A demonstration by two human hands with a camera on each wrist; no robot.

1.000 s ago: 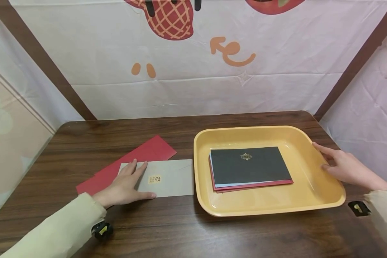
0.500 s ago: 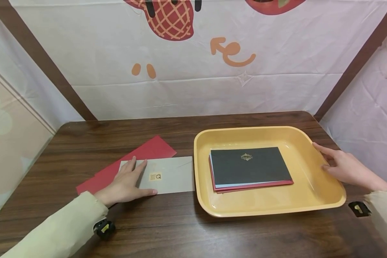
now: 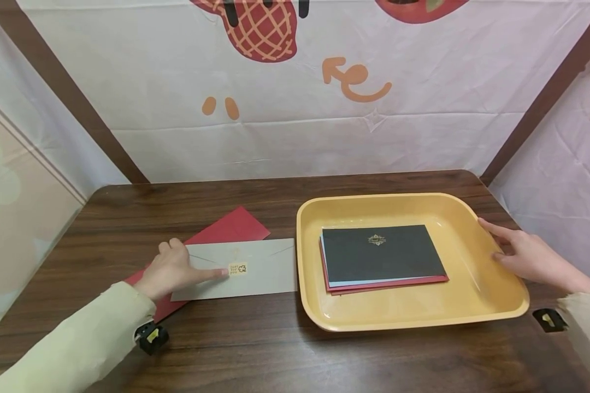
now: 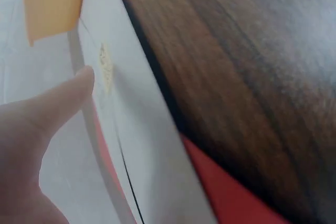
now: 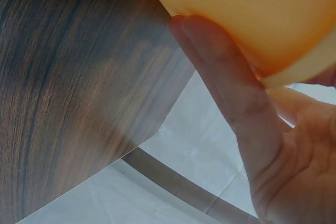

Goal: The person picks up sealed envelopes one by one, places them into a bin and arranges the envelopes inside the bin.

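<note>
In the head view my left hand is over the left end of a grey-white envelope. Its thumb reaches out straight, with the tip beside the small gold "just for you" sticker. The other fingers are bunched near the envelope's far left corner and foreshortened. Beneath that envelope lies a red envelope, set diagonally. My right hand holds the right wall of a yellow tray, with fingers on both sides of the wall in the right wrist view.
Inside the tray lies a stack topped by a black card with gold lettering; pale blue and red edges show under it. The tray's left rim overlaps the white envelope's right end. A printed cloth hangs behind the brown wooden table.
The white envelope first shifted slightly away from me. My left hand then drew back left off its face, uncovering its left end. Right hand and tray stay nearly still.
</note>
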